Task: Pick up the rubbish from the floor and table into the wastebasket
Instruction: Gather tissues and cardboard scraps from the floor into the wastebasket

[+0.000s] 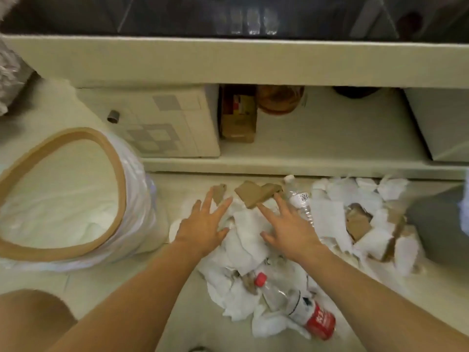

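Crumpled white tissues (243, 240) are lying in a heap on the pale floor (182, 313), mixed with torn cardboard pieces (253, 196). 2 plastic bottles are lying in the heap: a clear bottle with a white label (299, 199) at its far side, and a bottle with a red cap and red label (297, 303) at its near side. More tissue and cardboard scraps (360, 224) are spreading out to the right. The left hand (203, 224) is reaching over the left edge of the heap, fingers spread wide and holding nothing. The right hand (289, 229) is hovering over the middle of the heap, just beside the clear bottle, also spread wide and empty. The wastebasket (61, 194), lined with a white bag under a tan rim, is standing on the floor to the left, near the heap. Behind it all, a low cream table (228, 62) is showing a lower shelf carrying a drawer unit (162, 123) and a brown box (237, 115).
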